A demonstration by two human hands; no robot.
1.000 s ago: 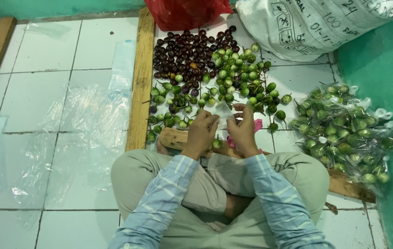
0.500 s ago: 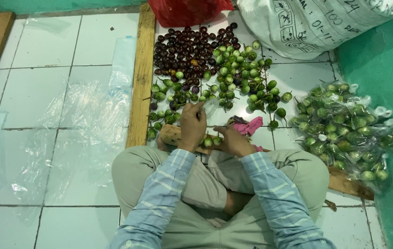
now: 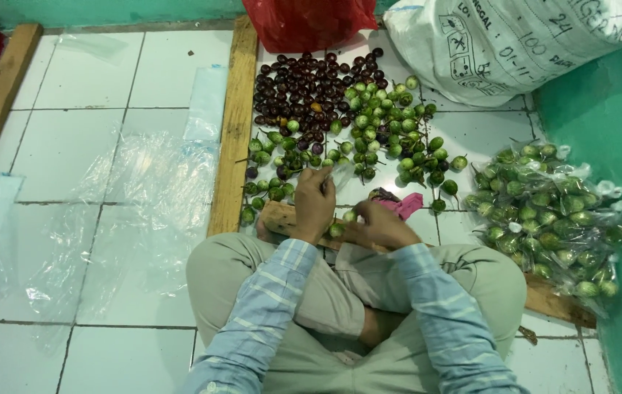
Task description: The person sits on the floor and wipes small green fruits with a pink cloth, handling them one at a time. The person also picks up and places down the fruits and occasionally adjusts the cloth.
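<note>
I sit cross-legged on a white tiled floor. My left hand (image 3: pixel 314 201) pinches the edge of a thin clear plastic bag (image 3: pixel 342 175) lifted in front of me. My right hand (image 3: pixel 378 226) is lower, curled around small green round eggplants (image 3: pixel 337 228) near my knees. A pile of the same green eggplants (image 3: pixel 391 135) lies on the floor ahead, with a pile of dark purple ones (image 3: pixel 307 80) behind it. A pink object (image 3: pixel 407 205) lies just past my right hand.
Filled clear bags of green eggplants (image 3: pixel 552 219) are heaped at the right by a green wall. A wooden plank (image 3: pixel 232 131) runs along the left of the piles. Loose plastic sheets (image 3: pixel 143 190) cover the left tiles. A red bag (image 3: pixel 309 22) and a white sack (image 3: pixel 515 40) stand at the back.
My left hand rose slightly toward the pile with the bag edge. My right hand dropped from beside it down toward my knees, uncovering the pink object.
</note>
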